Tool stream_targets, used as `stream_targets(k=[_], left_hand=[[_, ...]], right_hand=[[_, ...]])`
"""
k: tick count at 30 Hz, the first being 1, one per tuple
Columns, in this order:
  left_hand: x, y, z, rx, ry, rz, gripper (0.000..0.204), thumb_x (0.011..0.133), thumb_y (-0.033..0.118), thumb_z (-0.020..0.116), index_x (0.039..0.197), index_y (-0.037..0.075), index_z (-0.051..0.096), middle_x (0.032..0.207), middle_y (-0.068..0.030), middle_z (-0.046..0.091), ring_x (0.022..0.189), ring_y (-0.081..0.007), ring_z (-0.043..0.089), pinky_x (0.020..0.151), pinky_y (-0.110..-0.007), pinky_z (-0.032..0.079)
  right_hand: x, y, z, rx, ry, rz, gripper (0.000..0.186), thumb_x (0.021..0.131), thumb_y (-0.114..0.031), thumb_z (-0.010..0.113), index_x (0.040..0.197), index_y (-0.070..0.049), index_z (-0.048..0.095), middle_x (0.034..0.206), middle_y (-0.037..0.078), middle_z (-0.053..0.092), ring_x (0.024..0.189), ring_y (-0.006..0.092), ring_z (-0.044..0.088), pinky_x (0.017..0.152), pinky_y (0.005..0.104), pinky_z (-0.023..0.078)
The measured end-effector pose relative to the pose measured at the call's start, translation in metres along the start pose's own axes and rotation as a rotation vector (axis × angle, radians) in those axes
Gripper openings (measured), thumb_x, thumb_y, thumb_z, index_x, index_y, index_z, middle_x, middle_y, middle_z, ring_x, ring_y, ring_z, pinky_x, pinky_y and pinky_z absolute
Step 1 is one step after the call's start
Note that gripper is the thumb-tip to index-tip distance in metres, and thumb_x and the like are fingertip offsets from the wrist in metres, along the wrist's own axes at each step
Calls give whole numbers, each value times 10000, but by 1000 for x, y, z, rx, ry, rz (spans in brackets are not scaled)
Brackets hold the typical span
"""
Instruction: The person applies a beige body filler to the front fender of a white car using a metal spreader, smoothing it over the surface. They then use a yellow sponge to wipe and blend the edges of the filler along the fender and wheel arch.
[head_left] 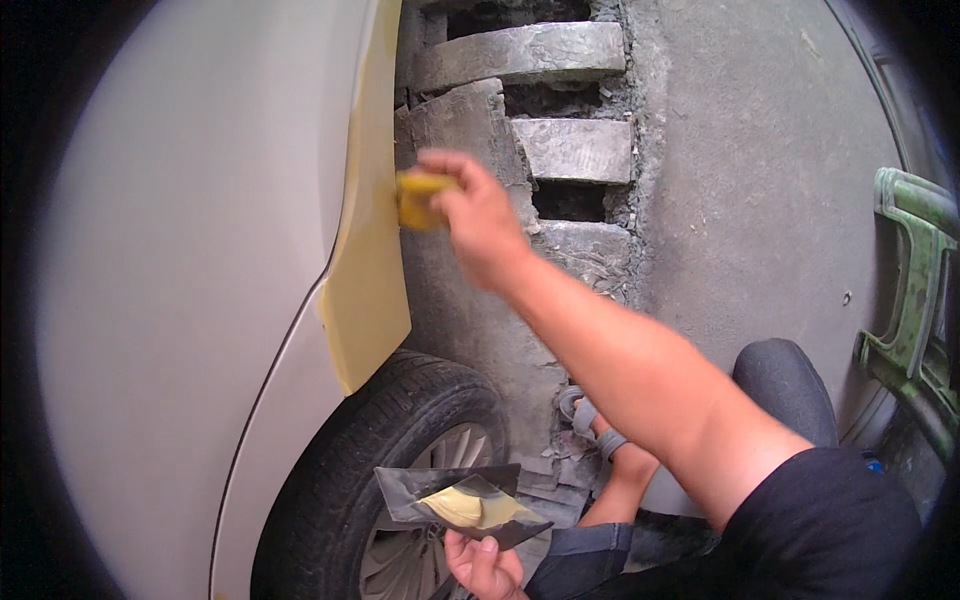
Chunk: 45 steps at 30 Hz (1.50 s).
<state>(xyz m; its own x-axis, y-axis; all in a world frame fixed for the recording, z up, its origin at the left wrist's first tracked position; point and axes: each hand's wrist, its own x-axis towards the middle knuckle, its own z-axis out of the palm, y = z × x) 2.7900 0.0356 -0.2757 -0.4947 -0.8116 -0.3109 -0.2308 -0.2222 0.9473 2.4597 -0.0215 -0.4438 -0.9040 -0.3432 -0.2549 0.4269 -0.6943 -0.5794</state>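
My right hand [470, 210] grips a yellow flexible spreader [420, 203], slightly blurred, beside the right edge of a strip of pale yellow filler [362, 320] on a silver car body [180, 230]; whether they touch I cannot tell. Near the bottom, my left hand [483, 565] holds a dark flat mixing board [405, 490], apparently two overlapping pieces, with a smear of cream-yellow paste [455, 508] on it. The board is in front of the tire [310, 510] and wheel.
Cracked concrete [700, 150] with a row of slabs and dark gaps [565, 200] lies right of the car. A green panel part [910, 290] leans at the far right. My sandaled foot [590, 420] and bent knee [770, 385] are below my right arm.
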Motion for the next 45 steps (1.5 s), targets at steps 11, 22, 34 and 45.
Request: stream_targets(k=[11, 22, 34, 45], left_hand=[[-1, -1, -2, -24, 17, -23, 602, 741, -46, 535, 1339, -60, 466, 1307, -202, 550, 1213, -308, 535, 1091, -446, 392], [0, -1, -5, -15, 9, 1, 603, 735, -43, 531, 1334, -70, 462, 1322, -203, 543, 1227, -317, 527, 1096, -446, 386], [-2, -2, -8, -39, 15, 42, 607, 728, -47, 537, 1330, -72, 465, 1306, -201, 557, 1214, -317, 541, 1091, -448, 396], [-4, 5, -4, -49, 19, 32, 619, 736, -48, 536, 1349, -74, 450, 1322, -200, 547, 1223, -317, 535, 1094, -452, 389]], right_hand=[[23, -19, -23, -87, 79, 68, 487, 834, 18, 505, 1320, -14, 507, 1220, 122, 584, 1135, 206, 558, 988, 335, 449], [2, -19, 14, -249, -24, -56, 399, 869, 8, 414, 1245, 11, 548, 1143, 120, 644, 1077, 195, 608, 980, 321, 464], [-91, 17, -7, -196, 22, 166, 460, 842, 46, 423, 1287, -22, 515, 1144, 130, 650, 1101, 213, 613, 991, 344, 463], [15, -29, 23, -508, -3, -251, 406, 864, -3, 435, 1262, -8, 515, 1166, 142, 644, 1098, 234, 613, 1004, 347, 451]])
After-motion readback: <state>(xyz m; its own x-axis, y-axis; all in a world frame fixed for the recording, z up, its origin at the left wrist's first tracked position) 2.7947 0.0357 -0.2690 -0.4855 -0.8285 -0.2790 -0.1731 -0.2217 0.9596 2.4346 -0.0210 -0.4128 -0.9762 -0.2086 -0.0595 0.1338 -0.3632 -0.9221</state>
